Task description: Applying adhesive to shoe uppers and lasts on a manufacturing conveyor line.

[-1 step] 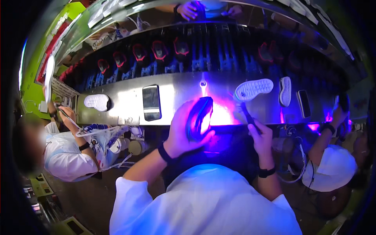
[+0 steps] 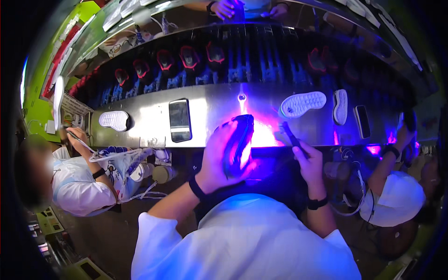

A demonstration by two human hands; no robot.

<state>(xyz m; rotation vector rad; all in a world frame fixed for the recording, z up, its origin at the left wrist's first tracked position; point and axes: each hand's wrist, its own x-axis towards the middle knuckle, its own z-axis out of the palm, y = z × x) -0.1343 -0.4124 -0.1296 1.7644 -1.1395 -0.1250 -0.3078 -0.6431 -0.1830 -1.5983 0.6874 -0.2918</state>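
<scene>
Both hands are raised at the middle of the frame, in front of a violet glow. Left hand (image 2: 219, 161) is wrapped around a dark shoe (image 2: 239, 142), fingers curled over its side, the shoe standing on end and tilted a little, lit purple along its edge. Right hand (image 2: 309, 163) is closed on a thin dark tool (image 2: 291, 135) that slants up and to the left; its tip lies just beside the shoe, and whether it touches cannot be told.

Behind them a steel table (image 2: 210, 116) runs across the frame, bent by the lens. On it lie a white sole (image 2: 115, 120) at the left, a dark phone (image 2: 179, 120) left of centre, a second white sole (image 2: 303, 103) right of centre, another sole on edge (image 2: 340, 106) just beside it, and a second phone (image 2: 362, 122) further right. Above the table a dark rack holds a row of red-edged shoes (image 2: 189, 57).

A person in white (image 2: 79, 186) sits at the lower left with white laces and a shoe in hand. Another person in white (image 2: 396, 198) sits at the right edge. At the top centre, a third person's hands (image 2: 228, 8) show.
</scene>
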